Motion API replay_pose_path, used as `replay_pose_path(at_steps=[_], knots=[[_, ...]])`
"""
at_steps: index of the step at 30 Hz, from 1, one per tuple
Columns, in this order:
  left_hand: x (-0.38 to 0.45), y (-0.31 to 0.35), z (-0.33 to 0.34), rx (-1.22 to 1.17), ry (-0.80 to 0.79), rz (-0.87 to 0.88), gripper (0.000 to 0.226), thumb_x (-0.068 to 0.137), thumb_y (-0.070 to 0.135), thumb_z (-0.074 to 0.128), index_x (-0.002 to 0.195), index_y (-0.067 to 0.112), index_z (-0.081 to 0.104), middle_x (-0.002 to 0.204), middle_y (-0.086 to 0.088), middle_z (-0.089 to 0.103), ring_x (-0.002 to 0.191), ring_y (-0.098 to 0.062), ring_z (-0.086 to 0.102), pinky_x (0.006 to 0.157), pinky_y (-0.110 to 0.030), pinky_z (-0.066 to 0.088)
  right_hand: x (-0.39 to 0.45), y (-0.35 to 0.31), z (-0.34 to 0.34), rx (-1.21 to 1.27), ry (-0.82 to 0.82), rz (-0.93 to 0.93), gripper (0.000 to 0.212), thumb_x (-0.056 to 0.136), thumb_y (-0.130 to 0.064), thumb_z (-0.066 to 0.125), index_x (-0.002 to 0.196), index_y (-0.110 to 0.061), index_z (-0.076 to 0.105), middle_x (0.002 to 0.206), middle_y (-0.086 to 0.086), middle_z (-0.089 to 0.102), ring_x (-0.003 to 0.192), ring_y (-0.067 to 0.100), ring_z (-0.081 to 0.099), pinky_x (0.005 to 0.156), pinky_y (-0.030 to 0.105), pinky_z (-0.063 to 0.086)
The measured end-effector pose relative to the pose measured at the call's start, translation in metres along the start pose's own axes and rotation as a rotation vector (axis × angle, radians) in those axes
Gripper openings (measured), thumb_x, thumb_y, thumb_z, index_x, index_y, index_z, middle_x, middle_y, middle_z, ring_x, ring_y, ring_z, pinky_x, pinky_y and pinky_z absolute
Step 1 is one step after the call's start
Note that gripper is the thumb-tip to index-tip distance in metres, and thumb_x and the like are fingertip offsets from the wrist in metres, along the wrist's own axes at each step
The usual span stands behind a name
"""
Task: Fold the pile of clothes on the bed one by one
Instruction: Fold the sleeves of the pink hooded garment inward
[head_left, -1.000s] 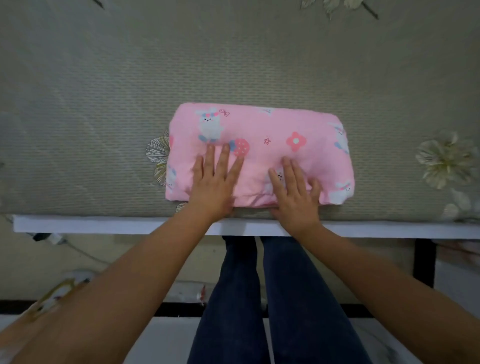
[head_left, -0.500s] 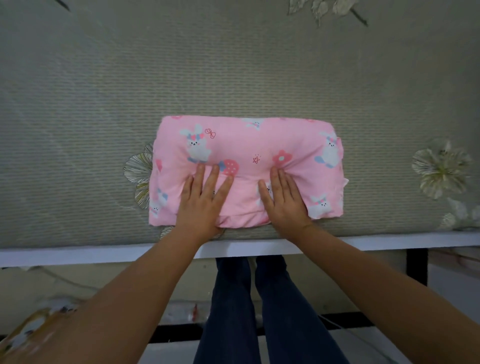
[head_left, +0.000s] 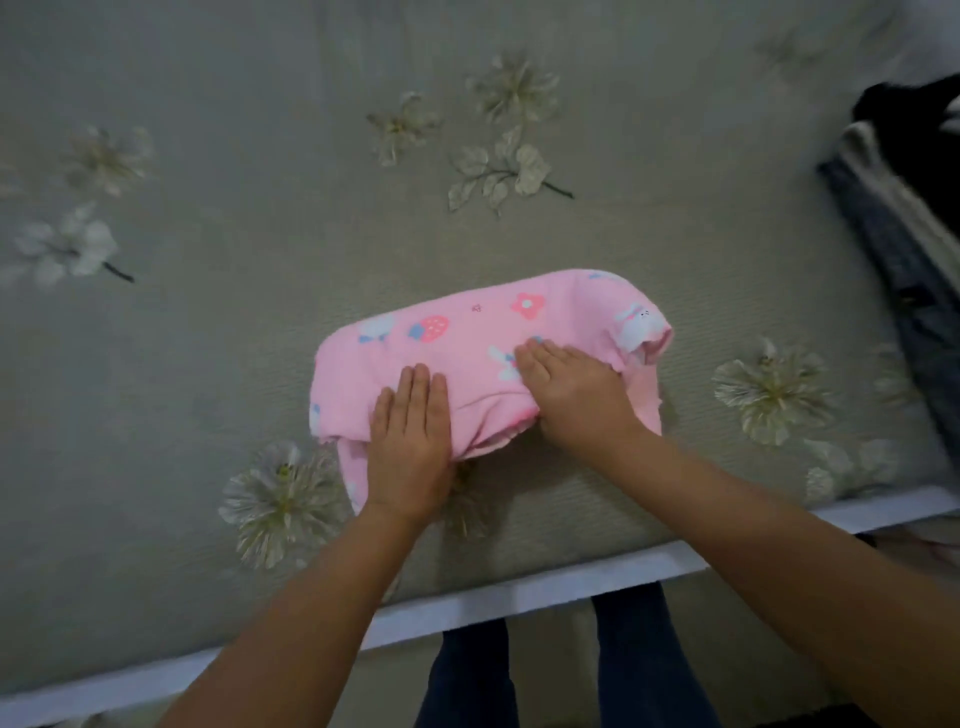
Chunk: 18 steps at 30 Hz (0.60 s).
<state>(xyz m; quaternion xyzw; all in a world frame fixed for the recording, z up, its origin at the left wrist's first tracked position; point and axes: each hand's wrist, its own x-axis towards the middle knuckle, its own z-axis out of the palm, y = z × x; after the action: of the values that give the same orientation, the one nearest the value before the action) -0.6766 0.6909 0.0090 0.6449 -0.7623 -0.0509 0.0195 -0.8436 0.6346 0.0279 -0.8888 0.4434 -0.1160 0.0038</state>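
A folded pink garment (head_left: 483, 332) printed with rabbits, a strawberry and a flower lies on the grey-green bed (head_left: 260, 234), near its front edge. My left hand (head_left: 410, 436) lies flat on the garment's near left part, fingers straight and together. My right hand (head_left: 571, 389) presses on its near right part with fingers extended, palm over the bunched front fold. The garment's front edge is lifted and rumpled between the two hands.
At the right edge lies a pile of clothes (head_left: 904, 208), dark and grey fabrics, partly out of frame. The bed's white front rail (head_left: 519, 592) runs across below my arms. Flower prints dot the bedcover.
The view swung left and up, bringing the pile at the right into sight. The garment now lies skewed and farther from the front edge, and its front fold has bunched up under my hands.
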Motion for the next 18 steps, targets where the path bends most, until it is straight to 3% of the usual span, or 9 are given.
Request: replay_pose_path(at_steps=[2, 4, 7, 8, 9, 11, 14, 18], knots=[[0.039, 0.027, -0.019, -0.010, 0.069, 0.114, 0.045, 0.056, -0.008, 0.068, 0.100, -0.017, 0.061, 0.100, -0.033, 0.063, 0.088, -0.044, 0.064, 0.066, -0.055, 0.051, -0.005, 0.036, -0.027, -0.025, 0.012, 0.089, 0.060, 0.023, 0.003, 0.082, 0.082, 0.006, 0.071, 0.081, 0.021, 0.071, 0.068, 0.031, 0.070, 0.051, 0.035, 0.055], [0.085, 0.064, -0.040, 0.012, 0.138, 0.215, 0.034, 0.067, -0.008, 0.049, 0.097, -0.017, 0.063, 0.099, -0.031, 0.065, 0.086, -0.041, 0.066, 0.066, -0.051, 0.052, -0.011, 0.081, -0.058, -0.047, 0.036, 0.166, 0.059, 0.024, 0.003, 0.083, 0.082, 0.007, 0.071, 0.082, 0.022, 0.071, 0.068, 0.031, 0.070, 0.050, 0.034, 0.054], [0.157, 0.138, -0.077, -0.021, 0.277, 0.349, 0.039, 0.062, -0.015, 0.064, 0.100, -0.017, 0.061, 0.100, -0.032, 0.064, 0.090, -0.042, 0.064, 0.070, -0.053, 0.051, -0.023, 0.160, -0.116, -0.163, 0.129, 0.271, 0.032, 0.053, 0.002, 0.072, 0.085, 0.008, 0.070, 0.085, 0.024, 0.070, 0.072, 0.034, 0.070, 0.054, 0.038, 0.055], [0.180, 0.166, -0.091, -0.020, 0.337, 0.402, 0.036, 0.065, -0.015, 0.059, 0.101, -0.017, 0.060, 0.101, -0.032, 0.064, 0.091, -0.042, 0.064, 0.071, -0.053, 0.050, -0.028, 0.188, -0.138, -0.200, 0.164, 0.306, 0.027, 0.065, 0.000, 0.057, 0.087, 0.008, 0.070, 0.087, 0.024, 0.070, 0.074, 0.035, 0.070, 0.056, 0.040, 0.056], [0.203, 0.195, -0.105, -0.020, 0.389, 0.453, 0.034, 0.070, -0.012, 0.048, 0.101, -0.017, 0.061, 0.102, -0.031, 0.064, 0.091, -0.041, 0.064, 0.072, -0.052, 0.050, -0.034, 0.216, -0.161, -0.239, 0.203, 0.333, 0.034, 0.069, -0.003, 0.044, 0.088, 0.008, 0.070, 0.088, 0.024, 0.070, 0.076, 0.035, 0.069, 0.059, 0.041, 0.056], [0.248, 0.256, -0.136, -0.020, 0.481, 0.556, 0.041, 0.072, -0.005, 0.034, 0.101, -0.016, 0.061, 0.102, -0.030, 0.064, 0.092, -0.040, 0.065, 0.073, -0.051, 0.051, -0.047, 0.271, -0.208, -0.328, 0.297, 0.384, 0.041, 0.071, -0.004, 0.037, 0.090, 0.007, 0.070, 0.091, 0.025, 0.069, 0.080, 0.037, 0.069, 0.064, 0.045, 0.055], [0.306, 0.349, -0.177, -0.015, 0.612, 0.696, 0.042, 0.071, -0.005, 0.033, 0.100, -0.015, 0.062, 0.102, -0.028, 0.065, 0.092, -0.039, 0.065, 0.072, -0.050, 0.052, -0.074, 0.343, -0.272, -0.481, 0.393, 0.481, 0.034, 0.066, 0.004, 0.048, 0.092, 0.009, 0.069, 0.094, 0.027, 0.068, 0.082, 0.041, 0.067, 0.065, 0.048, 0.054], [0.362, 0.464, -0.205, 0.050, 0.689, 0.867, 0.041, 0.069, -0.003, 0.036, 0.097, -0.011, 0.065, 0.102, -0.023, 0.067, 0.092, -0.035, 0.066, 0.071, -0.045, 0.054, -0.121, 0.416, -0.317, -0.655, 0.429, 0.681, 0.036, 0.068, 0.000, 0.044, 0.094, 0.005, 0.070, 0.096, 0.024, 0.069, 0.084, 0.041, 0.067, 0.065, 0.044, 0.055]])
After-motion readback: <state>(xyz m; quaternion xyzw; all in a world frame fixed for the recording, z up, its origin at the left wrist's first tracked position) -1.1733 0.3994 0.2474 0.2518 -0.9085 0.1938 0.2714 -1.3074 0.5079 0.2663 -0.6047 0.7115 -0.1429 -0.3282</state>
